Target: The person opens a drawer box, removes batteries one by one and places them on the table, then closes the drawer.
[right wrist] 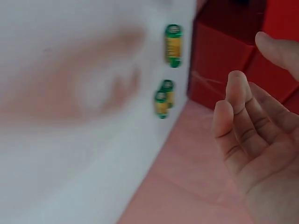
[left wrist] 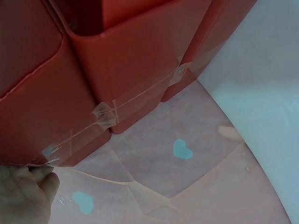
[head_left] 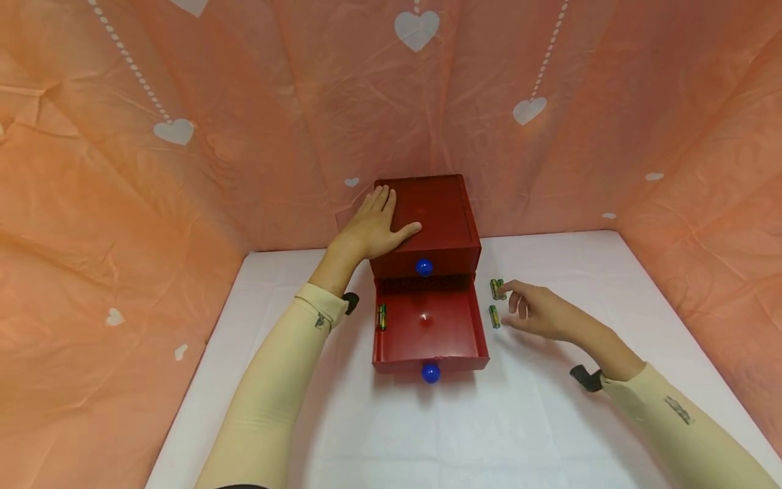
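Observation:
A red box with two drawers stands on the white table. My left hand rests on its top with the fingers spread; the left wrist view shows part of that hand against the box's edge. Below, the lower drawer is pulled out, with green-and-yellow batteries along its left wall. On the table to its right lie a single battery and, farther back, a close pair of batteries. My right hand hovers beside these, fingers loosely bent and holding nothing.
Blue round knobs mark the closed upper drawer and the pulled-out one. Clear tape runs across the box's side. An orange-pink cloth with white hearts hangs behind and at both sides of the white tabletop.

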`<state>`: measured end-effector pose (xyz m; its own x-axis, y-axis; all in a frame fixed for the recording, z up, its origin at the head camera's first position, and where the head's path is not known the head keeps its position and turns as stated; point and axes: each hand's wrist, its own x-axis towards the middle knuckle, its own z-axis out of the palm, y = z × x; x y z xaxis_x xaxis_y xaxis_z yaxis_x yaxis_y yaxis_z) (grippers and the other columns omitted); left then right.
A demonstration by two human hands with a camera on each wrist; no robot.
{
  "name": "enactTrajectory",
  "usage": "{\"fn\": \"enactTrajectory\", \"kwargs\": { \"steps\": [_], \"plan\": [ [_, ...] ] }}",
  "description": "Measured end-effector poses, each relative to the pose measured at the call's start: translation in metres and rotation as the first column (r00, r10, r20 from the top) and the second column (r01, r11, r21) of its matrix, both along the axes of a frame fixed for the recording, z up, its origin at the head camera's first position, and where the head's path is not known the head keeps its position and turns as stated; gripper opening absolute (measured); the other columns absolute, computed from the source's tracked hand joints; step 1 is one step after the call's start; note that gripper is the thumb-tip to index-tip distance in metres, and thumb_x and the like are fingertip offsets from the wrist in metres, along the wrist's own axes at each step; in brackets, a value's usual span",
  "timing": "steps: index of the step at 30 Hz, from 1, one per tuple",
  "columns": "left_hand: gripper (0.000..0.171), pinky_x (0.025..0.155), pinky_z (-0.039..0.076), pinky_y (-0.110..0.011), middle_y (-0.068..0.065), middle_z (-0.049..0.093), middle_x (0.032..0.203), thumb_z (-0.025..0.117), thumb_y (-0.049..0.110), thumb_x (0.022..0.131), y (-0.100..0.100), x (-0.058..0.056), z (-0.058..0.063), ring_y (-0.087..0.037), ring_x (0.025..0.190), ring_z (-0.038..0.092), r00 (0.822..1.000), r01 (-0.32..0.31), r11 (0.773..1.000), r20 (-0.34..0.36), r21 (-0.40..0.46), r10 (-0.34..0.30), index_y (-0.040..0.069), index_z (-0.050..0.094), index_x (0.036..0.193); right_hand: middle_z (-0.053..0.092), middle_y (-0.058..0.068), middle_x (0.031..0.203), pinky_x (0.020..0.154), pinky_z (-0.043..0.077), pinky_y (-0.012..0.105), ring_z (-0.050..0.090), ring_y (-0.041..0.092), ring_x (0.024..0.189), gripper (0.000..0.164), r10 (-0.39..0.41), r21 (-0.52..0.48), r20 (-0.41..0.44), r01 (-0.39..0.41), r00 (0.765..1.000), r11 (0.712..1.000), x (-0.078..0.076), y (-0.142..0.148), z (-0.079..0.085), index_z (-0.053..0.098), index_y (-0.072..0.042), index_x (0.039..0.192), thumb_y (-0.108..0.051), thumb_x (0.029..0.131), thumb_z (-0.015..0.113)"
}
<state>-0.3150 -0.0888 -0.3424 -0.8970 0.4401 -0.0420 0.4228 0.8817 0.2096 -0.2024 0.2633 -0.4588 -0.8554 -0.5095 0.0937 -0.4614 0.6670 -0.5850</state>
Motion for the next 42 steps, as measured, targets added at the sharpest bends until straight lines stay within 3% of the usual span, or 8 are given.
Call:
{"fn": "enactTrajectory", "kwargs": {
  "steps": [13,23,35,42],
  "plan": [
    [0.101,0.132,-0.012,-0.034,-0.014,-0.006,0.18,0.033,0.074,0.107,0.001,-0.002,-0.001,-0.024,0.166,-0.013,1.0,0.0,1.0,0.002,-0.003,0.0,0.004,0.0,0.172,0.064,-0.009,0.093,0.072,0.058,0.031,0.059,0.013,0.084,0.041,0.026,0.007,-0.078,-0.025,0.997,1.0,0.021,-0.019,0.039,0.068,-0.004,0.129,-0.01,0.093,0.085],
    [0.102,0.132,-0.013,-0.034,-0.014,-0.007,0.18,0.033,0.075,0.107,0.002,-0.004,0.0,-0.024,0.166,-0.013,1.0,-0.004,1.0,0.007,0.001,0.004,0.005,0.0,0.172,0.065,-0.013,0.09,0.072,0.055,0.026,0.061,0.017,0.084,0.038,0.044,-0.005,-0.138,-0.045,0.989,0.999,0.032,-0.046,0.069,0.071,-0.007,0.127,-0.011,0.093,0.086],
    [0.101,0.133,-0.01,-0.036,-0.015,-0.005,0.18,0.034,0.074,0.107,0.003,-0.003,0.001,-0.026,0.167,-0.011,1.0,-0.012,1.0,0.005,-0.001,0.012,0.004,0.001,0.172,0.065,-0.01,0.09,0.074,0.057,0.028,0.062,0.014,0.086,0.037,0.072,-0.042,-0.124,-0.078,0.99,0.996,0.027,-0.082,0.083,0.071,-0.008,0.126,-0.014,0.093,0.086],
    [0.102,0.134,-0.009,-0.037,-0.014,-0.005,0.18,0.035,0.075,0.107,0.003,-0.002,0.0,-0.025,0.167,-0.011,1.0,-0.017,1.0,0.007,0.001,0.017,0.004,0.001,0.172,0.067,-0.004,0.095,0.08,0.06,0.031,0.063,0.013,0.089,0.041,0.092,-0.06,-0.149,-0.102,0.985,0.993,0.02,-0.106,0.082,0.07,-0.004,0.127,-0.016,0.092,0.088]
  ]
}}
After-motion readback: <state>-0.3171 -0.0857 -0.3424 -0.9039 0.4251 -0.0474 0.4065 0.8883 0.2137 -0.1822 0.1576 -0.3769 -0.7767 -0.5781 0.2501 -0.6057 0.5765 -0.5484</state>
